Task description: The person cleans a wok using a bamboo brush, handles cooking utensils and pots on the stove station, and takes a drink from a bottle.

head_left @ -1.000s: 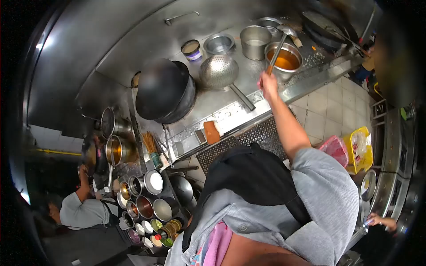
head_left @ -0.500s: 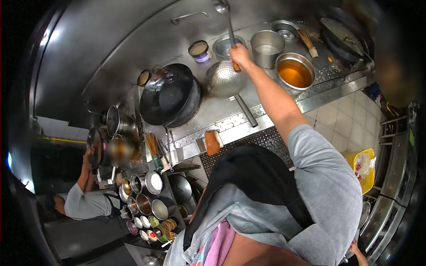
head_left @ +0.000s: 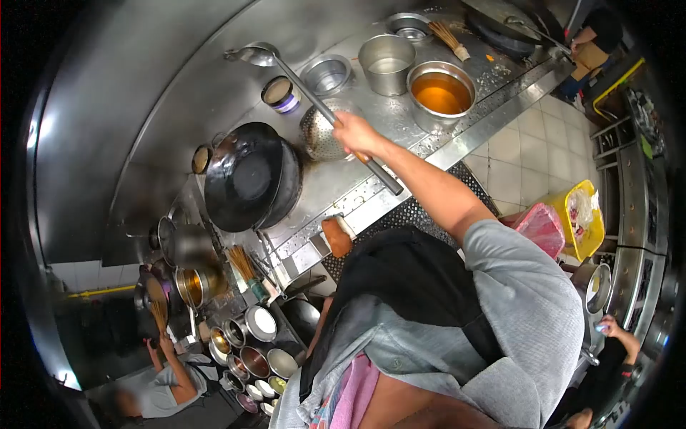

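My right hand (head_left: 357, 136) is closed around the handle of a long ladle (head_left: 307, 89), whose bowl hangs at the upper left, above the purple-labelled tub (head_left: 281, 94). Beneath this hand lies a perforated strainer (head_left: 320, 136) on the steel counter, its handle partly covered. Left of the strainer sits a large black wok (head_left: 243, 176), tilted, dark and wet inside. A pot of orange liquid (head_left: 441, 93) and a tall metal pot (head_left: 386, 64) stand beyond my forearm. My left hand cannot be seen; only part of that arm shows beside the dark apron.
An orange-brown cloth (head_left: 336, 237) lies at the counter edge. Bowls of ingredients (head_left: 260, 323) and a bamboo brush (head_left: 243, 264) are at lower left. A co-worker (head_left: 179, 379) holds another brush there. Yellow bin (head_left: 584, 222) at right; other people stand at the right side.
My right hand picked no new object up; it moved left and down with the ladle, whose bowl swung left. The view shifted. The left co-worker now holds a brush over a wok.
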`<state>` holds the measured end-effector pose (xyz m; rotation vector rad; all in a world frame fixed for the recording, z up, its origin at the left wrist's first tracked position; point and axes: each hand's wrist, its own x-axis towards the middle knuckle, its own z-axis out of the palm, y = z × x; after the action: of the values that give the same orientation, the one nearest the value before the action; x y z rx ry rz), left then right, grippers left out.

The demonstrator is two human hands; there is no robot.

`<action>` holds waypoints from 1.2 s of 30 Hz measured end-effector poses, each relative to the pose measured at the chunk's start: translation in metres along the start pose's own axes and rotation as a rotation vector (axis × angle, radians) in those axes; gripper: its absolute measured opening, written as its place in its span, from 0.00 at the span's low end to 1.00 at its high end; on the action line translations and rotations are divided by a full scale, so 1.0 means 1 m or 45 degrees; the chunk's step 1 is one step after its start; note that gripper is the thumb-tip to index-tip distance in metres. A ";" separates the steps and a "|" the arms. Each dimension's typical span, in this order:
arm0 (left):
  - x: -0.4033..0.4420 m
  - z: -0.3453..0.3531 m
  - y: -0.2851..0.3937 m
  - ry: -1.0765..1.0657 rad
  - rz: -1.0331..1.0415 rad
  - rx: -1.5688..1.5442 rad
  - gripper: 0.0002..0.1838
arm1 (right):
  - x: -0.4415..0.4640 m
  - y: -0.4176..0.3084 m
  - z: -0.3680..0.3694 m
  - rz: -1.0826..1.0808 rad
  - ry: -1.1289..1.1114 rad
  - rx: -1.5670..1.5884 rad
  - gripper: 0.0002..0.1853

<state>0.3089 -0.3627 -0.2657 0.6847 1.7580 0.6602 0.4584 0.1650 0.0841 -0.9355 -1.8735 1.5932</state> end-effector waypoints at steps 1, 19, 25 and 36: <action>0.005 -0.005 -0.001 -0.007 0.074 -0.035 0.15 | 0.012 -0.004 -0.002 0.001 0.010 -0.004 0.11; -0.040 -0.042 0.095 -0.006 0.072 -0.718 0.14 | 0.059 -0.012 0.025 0.050 0.245 -0.199 0.19; -0.080 -0.046 0.268 0.120 0.387 -0.087 0.14 | 0.056 -0.007 0.027 0.026 0.268 -0.210 0.14; 0.005 -0.024 0.480 -0.313 0.636 -0.893 0.23 | -0.028 0.003 0.057 0.054 -0.240 1.041 0.17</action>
<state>0.3451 -0.0352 0.0845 0.6663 1.0148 1.3817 0.4341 0.1071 0.0717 -0.4652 -1.0992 2.2524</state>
